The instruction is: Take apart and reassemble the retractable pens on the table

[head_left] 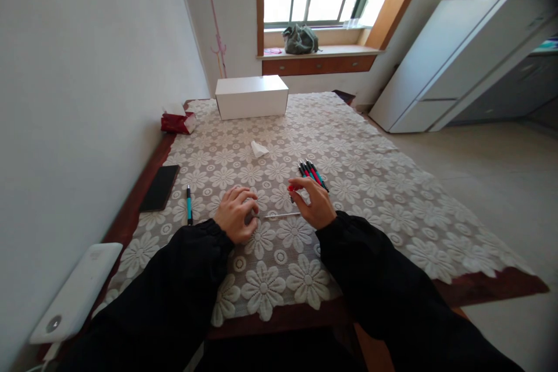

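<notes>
My right hand (314,202) is raised just over the tablecloth, thumb and index finger pinched on a small red pen part (290,188). Most of that part is hidden by the fingers. A thin, pale rod like a pen refill (281,215) lies on the cloth between my hands, its right end close under my right hand. My left hand (238,215) rests on the cloth near the rod's left end, fingers loosely bent, with a gap between thumb and index finger. Several pens (313,174) in black, red and teal lie side by side beyond my right hand.
A teal and black pen (189,204) lies left of my left hand, beside a dark flat phone-like slab (160,188). Farther back are a crumpled tissue (258,149), a white box (251,97) and a red tissue pack (178,123). A white device (78,293) sits at the left edge.
</notes>
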A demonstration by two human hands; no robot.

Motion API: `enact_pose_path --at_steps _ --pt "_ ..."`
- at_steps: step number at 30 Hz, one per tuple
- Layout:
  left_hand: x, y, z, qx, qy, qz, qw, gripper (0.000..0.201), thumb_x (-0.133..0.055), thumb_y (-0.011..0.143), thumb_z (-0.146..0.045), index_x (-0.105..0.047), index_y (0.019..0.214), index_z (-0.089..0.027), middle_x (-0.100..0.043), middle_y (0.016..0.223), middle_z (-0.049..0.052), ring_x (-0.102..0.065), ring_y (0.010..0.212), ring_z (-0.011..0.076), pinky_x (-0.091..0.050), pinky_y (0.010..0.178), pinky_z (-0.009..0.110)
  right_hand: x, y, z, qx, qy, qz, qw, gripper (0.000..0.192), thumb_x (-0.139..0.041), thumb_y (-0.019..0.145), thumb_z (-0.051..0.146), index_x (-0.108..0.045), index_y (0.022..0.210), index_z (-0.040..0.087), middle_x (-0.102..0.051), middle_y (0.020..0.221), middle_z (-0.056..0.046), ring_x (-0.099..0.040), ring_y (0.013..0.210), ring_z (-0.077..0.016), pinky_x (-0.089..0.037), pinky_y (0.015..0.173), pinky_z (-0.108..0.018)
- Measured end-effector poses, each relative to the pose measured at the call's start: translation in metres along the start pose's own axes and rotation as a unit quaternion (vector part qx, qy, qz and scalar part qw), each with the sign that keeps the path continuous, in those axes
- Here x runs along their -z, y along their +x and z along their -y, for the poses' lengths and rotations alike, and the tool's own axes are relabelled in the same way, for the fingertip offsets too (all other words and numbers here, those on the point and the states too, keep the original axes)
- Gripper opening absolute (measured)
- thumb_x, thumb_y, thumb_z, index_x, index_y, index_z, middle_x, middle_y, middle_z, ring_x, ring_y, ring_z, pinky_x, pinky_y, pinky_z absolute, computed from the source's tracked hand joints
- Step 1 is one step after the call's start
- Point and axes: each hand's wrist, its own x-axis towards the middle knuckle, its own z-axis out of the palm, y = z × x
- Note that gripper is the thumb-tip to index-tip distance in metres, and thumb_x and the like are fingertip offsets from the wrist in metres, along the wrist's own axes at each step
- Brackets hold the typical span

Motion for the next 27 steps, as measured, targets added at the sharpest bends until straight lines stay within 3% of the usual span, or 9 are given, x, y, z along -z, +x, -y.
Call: enact_pose_path --at_steps 7,14,22,27 --pt "-0.0015 0.0 0.0016 -0.006 0.0 -0.001 1.0 0.005 -0.069 0.076 -0.022 -0.069 0.08 -0.024 -0.07 0.118 0.005 -0.054 0.125 0.0314 -0.034 0.117 0.059 0.0 -0.0003 -0.0009 0.005 -0.011 -0.012 1.0 0.019 -0.059 0.096 0.02 -0.064 0.114 0.027 -0.07 0.095 -0.006 -0.066 0.088 -0.0232 -0.053 0.084 -0.041" --pt "0.0012 0.0 -0.0005 -0.013 -0.001 -0.006 1.0 0.019 -0.071 0.078 -0.027 -0.072 0.097 -0.026 -0.07 0.119 0.005 -0.055 0.126 0.031 -0.033 0.119 0.06 0.0005 0.0002 -0.0001 0.006 -0.025 0.002 1.0 0.017 -0.058 0.096 0.022 -0.069 0.108 0.028 -0.072 0.097 -0.006 -0.066 0.092 -0.025 -0.053 0.087 -0.043" --pt "0.0053 0.0004 0.0022 -0.018 0.003 0.011 1.0 0.007 -0.073 0.075 -0.023 -0.073 0.081 -0.027 -0.071 0.121 0.001 -0.055 0.127 0.0311 -0.032 0.119 0.061 0.0025 0.0023 0.003 0.03 -0.029 -0.009 0.999 0.021 -0.059 0.096 0.019 -0.069 0.111 0.029 -0.072 0.097 -0.006 -0.066 0.092 -0.0248 -0.054 0.087 -0.043" --pt "-0.0032 0.0006 -0.0007 -0.024 -0.003 0.009 1.0 0.024 -0.074 0.08 -0.03 -0.075 0.104 -0.029 -0.071 0.123 0.003 -0.055 0.127 0.0308 -0.034 0.118 0.06 0.0025 0.0025 0.0036 0.025 -0.029 -0.012 0.999 0.022 -0.058 0.096 0.019 -0.071 0.111 0.03 -0.072 0.098 -0.006 -0.066 0.092 -0.0247 -0.053 0.088 -0.043"
